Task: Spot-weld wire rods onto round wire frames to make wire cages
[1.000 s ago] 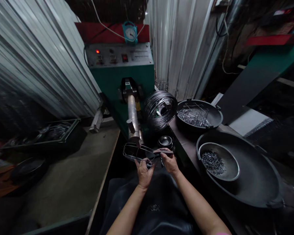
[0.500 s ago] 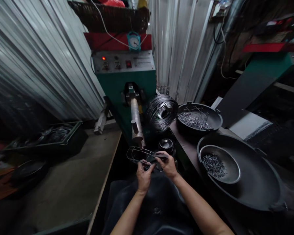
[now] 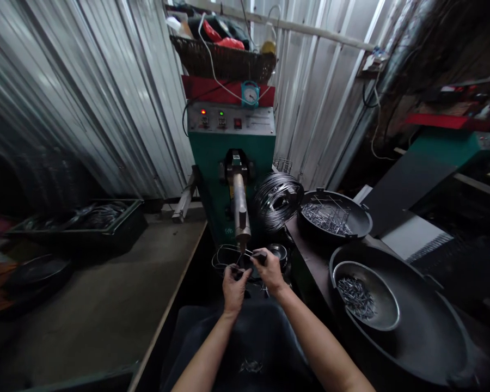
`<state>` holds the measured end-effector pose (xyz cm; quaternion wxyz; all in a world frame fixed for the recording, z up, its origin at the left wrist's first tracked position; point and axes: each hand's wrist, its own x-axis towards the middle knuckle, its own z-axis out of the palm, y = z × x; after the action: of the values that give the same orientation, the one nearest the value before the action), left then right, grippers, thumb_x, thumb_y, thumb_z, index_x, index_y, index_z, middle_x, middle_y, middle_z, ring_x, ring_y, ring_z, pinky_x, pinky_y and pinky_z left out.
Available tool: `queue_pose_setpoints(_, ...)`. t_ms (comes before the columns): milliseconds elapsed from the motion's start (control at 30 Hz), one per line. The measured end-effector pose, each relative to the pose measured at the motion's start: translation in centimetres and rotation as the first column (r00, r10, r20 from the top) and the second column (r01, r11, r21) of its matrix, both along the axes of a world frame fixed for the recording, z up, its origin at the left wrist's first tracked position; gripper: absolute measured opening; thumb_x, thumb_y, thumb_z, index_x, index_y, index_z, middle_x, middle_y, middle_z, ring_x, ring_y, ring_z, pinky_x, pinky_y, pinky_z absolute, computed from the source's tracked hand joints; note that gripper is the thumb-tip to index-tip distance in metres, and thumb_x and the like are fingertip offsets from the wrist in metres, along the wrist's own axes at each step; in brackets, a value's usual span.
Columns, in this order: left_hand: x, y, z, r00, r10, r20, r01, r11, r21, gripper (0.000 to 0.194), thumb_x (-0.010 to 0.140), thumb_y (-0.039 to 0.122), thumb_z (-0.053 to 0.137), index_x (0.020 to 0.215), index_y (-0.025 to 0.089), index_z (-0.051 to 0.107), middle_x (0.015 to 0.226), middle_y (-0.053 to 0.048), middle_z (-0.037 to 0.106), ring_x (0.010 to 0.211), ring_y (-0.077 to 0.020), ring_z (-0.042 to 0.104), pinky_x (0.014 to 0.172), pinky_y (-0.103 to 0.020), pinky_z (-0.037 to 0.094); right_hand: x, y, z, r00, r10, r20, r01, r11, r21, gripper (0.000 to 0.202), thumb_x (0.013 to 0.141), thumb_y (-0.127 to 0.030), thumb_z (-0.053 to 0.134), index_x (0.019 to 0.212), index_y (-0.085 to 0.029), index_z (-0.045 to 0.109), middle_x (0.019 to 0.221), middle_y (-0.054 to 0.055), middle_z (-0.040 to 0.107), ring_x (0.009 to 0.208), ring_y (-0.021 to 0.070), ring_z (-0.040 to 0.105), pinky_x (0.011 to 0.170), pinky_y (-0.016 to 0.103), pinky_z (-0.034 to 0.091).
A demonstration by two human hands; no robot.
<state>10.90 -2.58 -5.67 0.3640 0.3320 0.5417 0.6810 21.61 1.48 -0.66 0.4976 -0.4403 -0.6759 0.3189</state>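
Both hands hold an oval wire frame (image 3: 227, 257) just under the metal arm (image 3: 240, 209) that sticks out of the green machine (image 3: 232, 163). My left hand (image 3: 234, 287) grips the frame's near rim. My right hand (image 3: 269, 270) pinches its right side, with a small dark piece at the fingertips. The arm's tip sits right above the frame. A coil of dark wire (image 3: 276, 200) stands just right of the arm, and a small metal cup (image 3: 278, 252) sits beyond my right hand.
A black pan of bent wire pieces (image 3: 334, 215) stands at the right. Nearer, a metal bowl of short wire pieces (image 3: 365, 294) rests inside a big black wok (image 3: 424, 321). A dark tray of wire parts (image 3: 85, 220) lies at left by the corrugated wall.
The view has tilted up, showing the basket on top of the machine. Both hands have brought the wire frame closer under the arm's tip.
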Motion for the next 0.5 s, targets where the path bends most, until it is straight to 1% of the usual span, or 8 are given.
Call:
queue_pose_setpoints(100, -0.3, -0.1, 0.2, 1.000, -0.001, 0.027, 0.002, 1.000, -0.016, 0.042, 0.051, 0.035, 0.079, 0.079, 0.018, 0.053, 0.067, 0.002, 0.057, 0.064, -0.0126, 0.055, 0.065, -0.024, 0.042, 0.2, 0.0, 0.1, 0.998, 0.029, -0.050, -0.032, 0.998, -0.048, 0.017, 0.073, -0.033, 0.063, 0.082, -0.019, 0.064, 0.075, 0.004, 0.066, 0.071, 0.0184, 0.060, 0.067, 0.029, 0.048)
queue_pose_setpoints(167, -0.5, -0.2, 0.4, 0.999, -0.014, 0.032, 0.015, 1.000, -0.025, 0.044, 0.049, 0.035, 0.080, 0.078, 0.018, 0.053, 0.067, 0.001, 0.058, 0.064, -0.0133, 0.056, 0.065, -0.025, 0.043, 0.9, -0.2, -0.4, 0.988, 0.039, -0.151, -0.058, 0.991, -0.118, 0.021, 0.071, -0.036, 0.065, 0.083, -0.019, 0.065, 0.077, 0.004, 0.067, 0.075, 0.0190, 0.062, 0.070, 0.030, 0.049)
queue_pose_setpoints(300, -0.3, -0.2, 0.3, 0.999, -0.045, 0.025, 0.045, 0.999, 0.013, 0.040, 0.055, 0.036, 0.078, 0.078, 0.018, 0.050, 0.065, 0.002, 0.057, 0.063, -0.0125, 0.055, 0.066, -0.025, 0.043, 3.1, -1.0, -2.8, 0.911, -0.068, -0.408, -0.034, 0.971, -0.237, 0.028, 0.071, -0.037, 0.065, 0.090, -0.017, 0.065, 0.092, 0.008, 0.069, 0.088, 0.0218, 0.063, 0.081, 0.035, 0.048)
queue_pose_setpoints(400, 0.4, -0.4, -0.2, 0.994, -0.043, 0.098, 0.041, 0.999, 0.026, 0.040, 0.057, 0.035, 0.077, 0.080, 0.018, 0.049, 0.065, 0.003, 0.055, 0.064, -0.0115, 0.055, 0.066, -0.024, 0.043, 4.4, -1.7, -4.3, 0.855, -0.104, -0.507, -0.029, 0.969, -0.247, 0.025, 0.072, -0.034, 0.065, 0.090, -0.018, 0.062, 0.093, 0.007, 0.069, 0.091, 0.0222, 0.063, 0.085, 0.038, 0.047)
queue_pose_setpoints(467, 0.7, -0.5, -0.4, 0.982, -0.038, 0.185, 0.033, 0.999, 0.032, 0.041, 0.056, 0.034, 0.077, 0.081, 0.019, 0.048, 0.067, 0.004, 0.054, 0.065, -0.0107, 0.055, 0.066, -0.023, 0.043, 4.7, -2.0, -4.5, 0.834, -0.091, -0.544, -0.038, 0.974, -0.222, 0.023, 0.073, -0.034, 0.064, 0.090, -0.019, 0.060, 0.093, 0.006, 0.068, 0.091, 0.0219, 0.063, 0.087, 0.039, 0.047)
queue_pose_setpoints(500, 0.7, -0.6, -0.4, 0.973, -0.030, 0.227, 0.024, 0.999, 0.030, 0.042, 0.056, 0.034, 0.078, 0.081, 0.019, 0.048, 0.068, 0.004, 0.054, 0.065, -0.0101, 0.055, 0.066, -0.023, 0.042, 4.7, -2.0, -4.4, 0.843, -0.081, -0.532, -0.032, 0.979, -0.201, 0.022, 0.075, -0.035, 0.062, 0.091, -0.020, 0.059, 0.094, 0.006, 0.068, 0.091, 0.0216, 0.063, 0.087, 0.039, 0.047)
